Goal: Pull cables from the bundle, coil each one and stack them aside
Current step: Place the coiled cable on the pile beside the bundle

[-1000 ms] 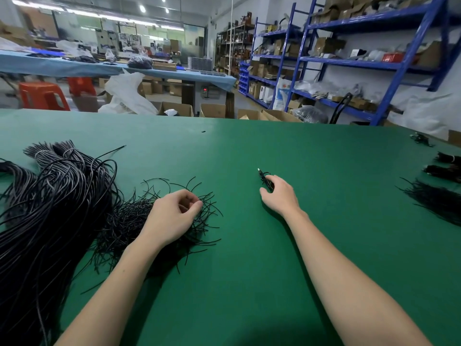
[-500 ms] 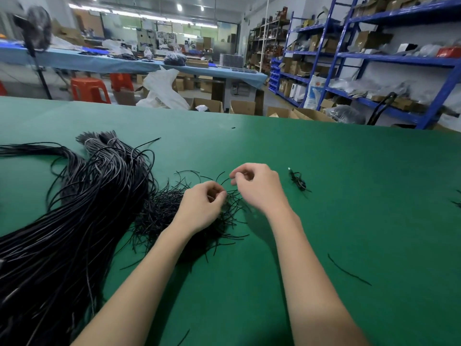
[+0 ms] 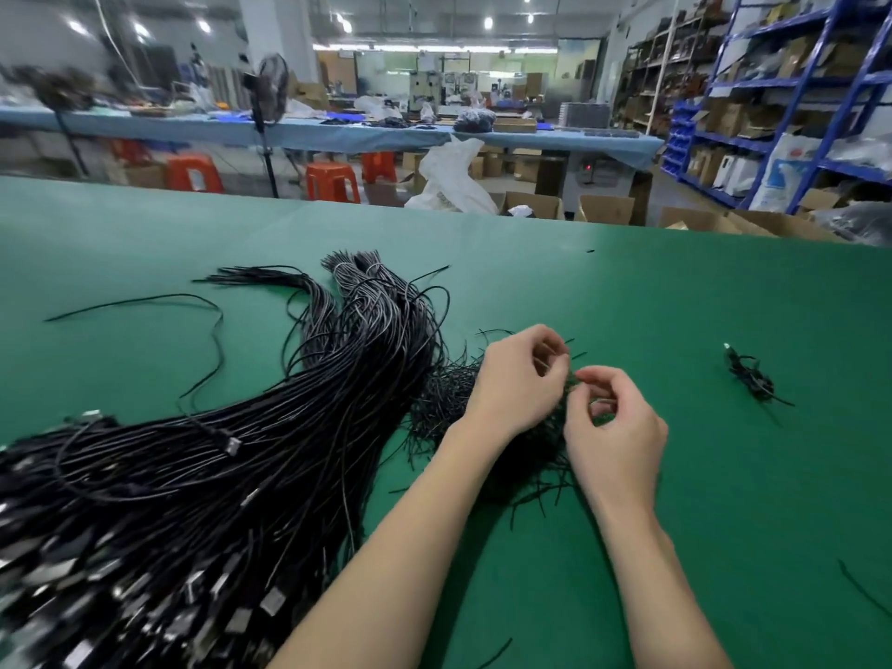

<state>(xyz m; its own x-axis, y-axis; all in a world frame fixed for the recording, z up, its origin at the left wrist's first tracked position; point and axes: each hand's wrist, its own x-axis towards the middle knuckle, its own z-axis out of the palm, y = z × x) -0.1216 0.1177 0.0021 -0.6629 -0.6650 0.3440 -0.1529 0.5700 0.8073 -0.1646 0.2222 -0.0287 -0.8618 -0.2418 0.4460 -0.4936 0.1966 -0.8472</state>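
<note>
A thick bundle of long black cables (image 3: 270,427) with metal plugs lies across the left of the green table (image 3: 724,292). Beside it sits a pile of short black ties (image 3: 449,403). My left hand (image 3: 519,383) and my right hand (image 3: 615,437) hover over this pile, close together. Their fingertips pinch thin strands of it between them. One small coiled cable (image 3: 750,379) lies apart on the right. A single loose cable (image 3: 145,301) curves across the table at far left.
Stray tie pieces (image 3: 864,591) lie near the front right edge. Beyond the table's far edge stand cardboard boxes (image 3: 603,210), orange stools (image 3: 333,181), a fan on a stand (image 3: 268,89) and blue shelving (image 3: 820,89).
My right hand has left the coiled cable on the right and come over to the tie pile, meeting my left hand. The view has swung to the left.
</note>
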